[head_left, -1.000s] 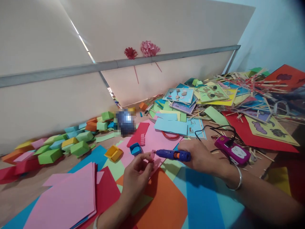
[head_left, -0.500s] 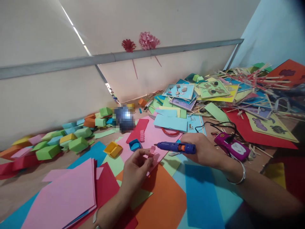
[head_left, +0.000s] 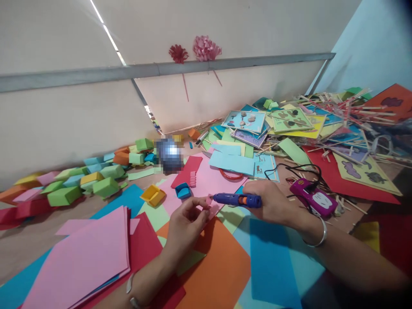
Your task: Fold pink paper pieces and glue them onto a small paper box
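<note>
My left hand (head_left: 187,219) pinches a small folded piece of pink paper (head_left: 209,199) between thumb and fingers. A blue glue gun (head_left: 233,199) with an orange part is in the grip of my right hand (head_left: 268,201), its nozzle pointing left at the pink piece. The nozzle tip meets or nearly meets the paper; I cannot tell which. Just beyond my left hand sit a small blue paper box (head_left: 183,191) and a yellow paper box (head_left: 152,195). A pleated pink paper strip (head_left: 192,179) lies near them on a large pink sheet (head_left: 206,171).
Stacked pink sheets (head_left: 86,257) lie at front left, an orange sheet (head_left: 222,266) in front of me. Colourful paper boxes (head_left: 106,187) line the left back. A purple power strip (head_left: 313,197) with a black cable is at right, below framed pictures (head_left: 244,121) and loose sticks.
The glue gun's nozzle has come down closer to the pink paper piece in my left hand. The whole view has shifted slightly.
</note>
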`<state>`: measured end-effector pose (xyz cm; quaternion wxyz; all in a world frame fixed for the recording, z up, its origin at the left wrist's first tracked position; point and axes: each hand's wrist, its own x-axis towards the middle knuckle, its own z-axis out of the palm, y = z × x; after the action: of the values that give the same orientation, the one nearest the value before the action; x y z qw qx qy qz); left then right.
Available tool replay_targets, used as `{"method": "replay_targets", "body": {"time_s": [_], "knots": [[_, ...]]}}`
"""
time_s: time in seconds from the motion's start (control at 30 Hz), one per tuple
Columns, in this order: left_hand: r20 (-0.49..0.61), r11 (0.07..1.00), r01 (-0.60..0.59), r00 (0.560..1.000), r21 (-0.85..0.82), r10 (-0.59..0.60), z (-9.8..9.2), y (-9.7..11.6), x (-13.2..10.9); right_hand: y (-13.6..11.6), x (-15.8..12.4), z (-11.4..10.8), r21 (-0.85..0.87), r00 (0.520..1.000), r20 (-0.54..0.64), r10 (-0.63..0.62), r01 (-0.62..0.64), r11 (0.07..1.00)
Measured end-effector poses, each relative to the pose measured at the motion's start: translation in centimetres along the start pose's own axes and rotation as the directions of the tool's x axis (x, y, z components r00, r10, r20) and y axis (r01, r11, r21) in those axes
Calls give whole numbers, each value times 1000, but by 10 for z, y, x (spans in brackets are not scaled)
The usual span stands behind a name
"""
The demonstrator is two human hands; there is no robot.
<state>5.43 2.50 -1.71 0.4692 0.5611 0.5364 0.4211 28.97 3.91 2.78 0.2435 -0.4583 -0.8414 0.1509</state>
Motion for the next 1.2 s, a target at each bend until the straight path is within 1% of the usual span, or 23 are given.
{"method": "replay_targets", "body": {"time_s": [0.2, 0.4, 0.63, 0.77, 0.93, 1.1, 1.2], "knots": [[6, 999, -33, 999, 10, 33, 1, 3, 0, -3, 1, -2, -23, 999, 34, 25, -24, 999], [2, 998, -21, 1000, 52, 21, 1, 3, -1, -4, 1, -6, -16, 1000, 29, 13, -13, 1000], [0, 999, -8, 1000, 45, 8, 0, -2, 0, -4, 1, -8, -19, 999, 34, 15, -14, 1000], [5, 999, 0, 1000, 51, 0, 0, -1, 0, -3, 0, -6, -33, 998, 54, 36, -34, 999], [32, 998, -22, 999, 57, 20, 1, 2, -1, -4, 0, -5, -25, 998, 55, 32, -31, 999], [6, 999, -28, 1000, 32, 28, 1, 2, -2, -6, 0, -9, -5, 998, 51, 27, -27, 1000], [-8, 1000, -11, 1000, 14, 11, 1, 1, -1, -5, 0, -10, -8, 998, 52, 25, -25, 1000]]}}
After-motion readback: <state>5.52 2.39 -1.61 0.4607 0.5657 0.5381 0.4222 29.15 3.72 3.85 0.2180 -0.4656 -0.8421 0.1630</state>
